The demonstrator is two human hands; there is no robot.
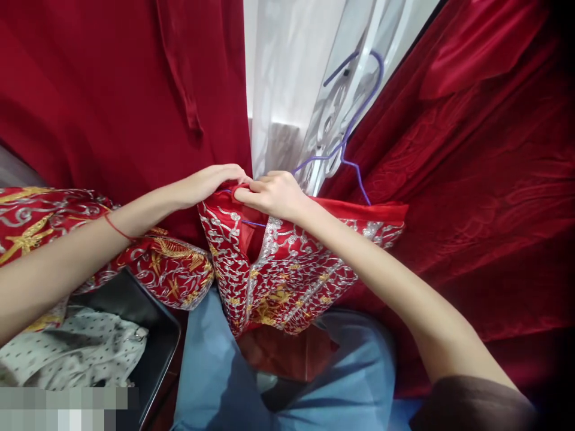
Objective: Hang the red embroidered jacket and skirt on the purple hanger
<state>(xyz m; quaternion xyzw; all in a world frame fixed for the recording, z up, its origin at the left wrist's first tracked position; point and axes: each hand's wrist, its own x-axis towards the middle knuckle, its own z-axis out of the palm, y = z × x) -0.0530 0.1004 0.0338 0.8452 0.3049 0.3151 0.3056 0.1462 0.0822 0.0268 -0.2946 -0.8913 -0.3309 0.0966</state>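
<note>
A red garment [296, 269] with dense silver and gold embroidery hangs in front of my knees, with a plain red band along its top edge. My right hand [276, 194] is closed on that band near its left end, fingers curled over the cloth. Beside it, touching its fingers, my left hand [220, 179] pinches the same edge; its fingertips are partly hidden. A purple hanger [344, 146] sits inside the garment, its hook up at the upper right and its lower bar showing through the front opening.
Red embroidered fabric [171, 269] lies to the left over a black chair [157, 326], which also holds a white dotted cloth [90, 347]. Dark red drapes [485, 209] hang at right, another red cloth [112, 90] at left. A white patterned frame [327, 120] stands between them.
</note>
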